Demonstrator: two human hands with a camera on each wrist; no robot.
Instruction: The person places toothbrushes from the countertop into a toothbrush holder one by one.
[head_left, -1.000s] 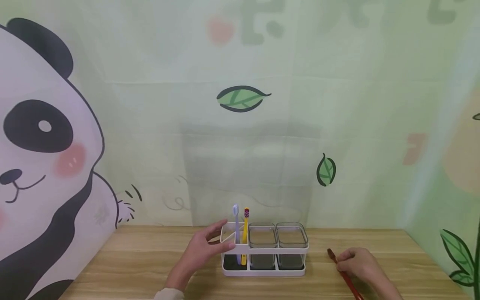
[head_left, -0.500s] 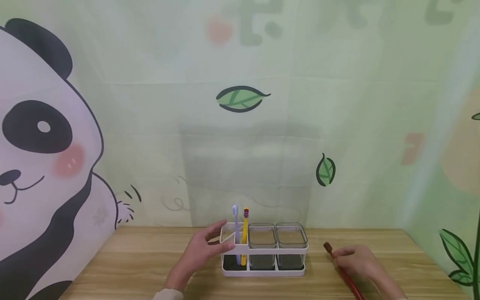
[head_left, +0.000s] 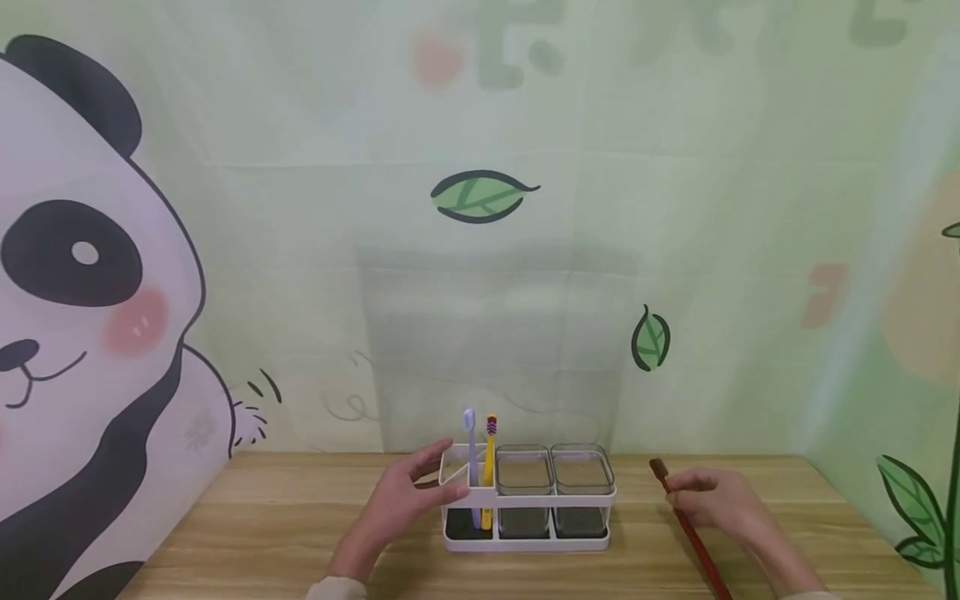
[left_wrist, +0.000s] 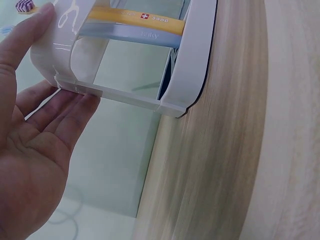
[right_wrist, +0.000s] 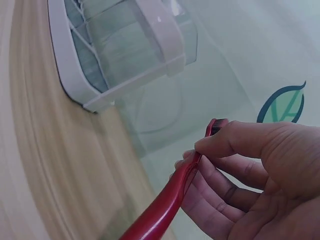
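A white toothbrush holder (head_left: 536, 502) stands on the wooden table. My left hand (head_left: 397, 502) grips its left end, thumb across the front of the upper band and fingers at the side, as the left wrist view shows. Two toothbrushes stand upright in the left section: a pale purple toothbrush (head_left: 472, 446) and a yellow toothbrush (left_wrist: 135, 18). To the right of the holder, my right hand (head_left: 716, 504) pinches a red toothbrush (right_wrist: 167, 205) near its head, between thumb and fingers. Its dark-bristled head points up and away, and its handle slants down toward me.
Two clear square cups (head_left: 582, 471) sit in the holder's middle and right sections. Behind the wooden table (head_left: 270, 533) hangs a pale green cloth backdrop (head_left: 300, 217) printed with leaves and a panda.
My right hand has raised the red toothbrush's head, moving it slightly upward and away. My left hand stays on the holder, which has not visibly moved.
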